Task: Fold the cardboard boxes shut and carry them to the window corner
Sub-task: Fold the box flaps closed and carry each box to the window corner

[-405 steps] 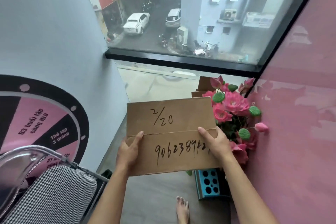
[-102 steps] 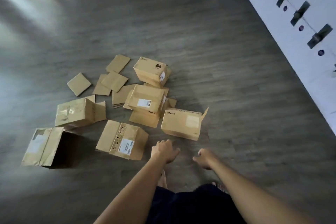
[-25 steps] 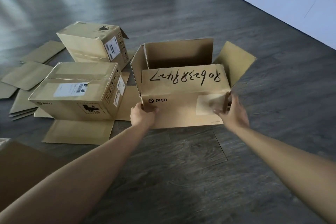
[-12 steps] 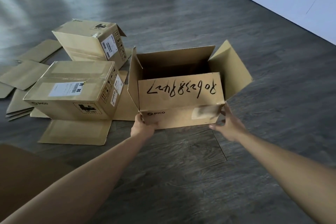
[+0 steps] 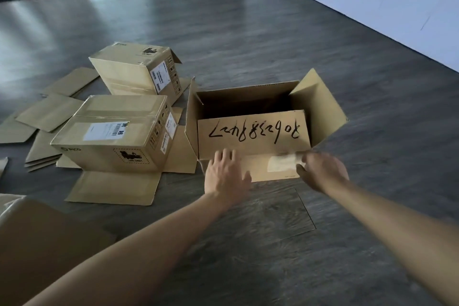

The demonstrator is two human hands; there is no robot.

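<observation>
An open cardboard box [image 5: 250,131] stands on the floor in the middle, its four flaps up. The near flap carries a handwritten number, upside down to me. My left hand [image 5: 226,175] lies with straight fingers against the box's front face, just below that flap's left end. My right hand [image 5: 323,171] is blurred at the front right corner, beside a pale tape patch, fingers touching the cardboard. To the left stand two taped boxes: a near one [image 5: 111,141] with a white label and a farther, tilted one [image 5: 139,69].
Several flat cardboard pieces [image 5: 49,112] lie on the grey wood floor [image 5: 273,32] around the two left boxes. A large cardboard surface [image 5: 37,243] fills the lower left corner. A white wall [image 5: 397,2] runs along the right.
Both hands have left the box's lower corners and come up onto its front face. The box now stands level on the floor.
</observation>
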